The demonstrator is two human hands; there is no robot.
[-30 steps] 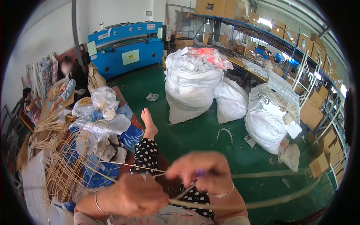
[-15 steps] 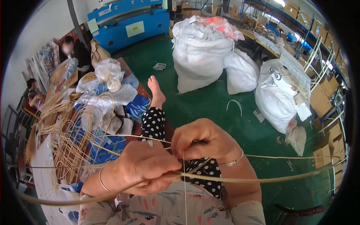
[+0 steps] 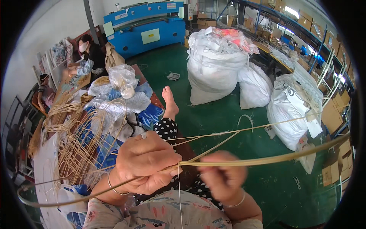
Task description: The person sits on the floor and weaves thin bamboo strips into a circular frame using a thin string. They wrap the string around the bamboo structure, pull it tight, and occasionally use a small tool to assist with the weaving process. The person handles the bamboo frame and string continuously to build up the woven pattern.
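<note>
My left hand [image 3: 146,164] is closed around several pale cane strips, pinching them between thumb and fingers. The widest, a bent cane hoop [image 3: 259,162], sweeps out to both sides of the grip. Thinner cane strips [image 3: 217,146] cross behind it and run toward the right. A white thread [image 3: 180,198] hangs from the crossing at my left fingertips down past my lap. Just below the hoop, right of the crossing, my right hand [image 3: 225,177] is smeared by motion. Its fingers look curled, but whether they hold anything is hidden by the blur.
Bundles of bent cane [image 3: 76,141] lie on a low table at left among plastic bags and blue cloth. Two people sit beyond it. My bare foot [image 3: 170,103] rests ahead. White sacks [image 3: 213,68], a blue machine [image 3: 146,32] and shelves stand farther off.
My right hand has come away from the crossing at my left fingertips and dropped to the lower right. The hoop's right side has risen. My left hand keeps its pinch.
</note>
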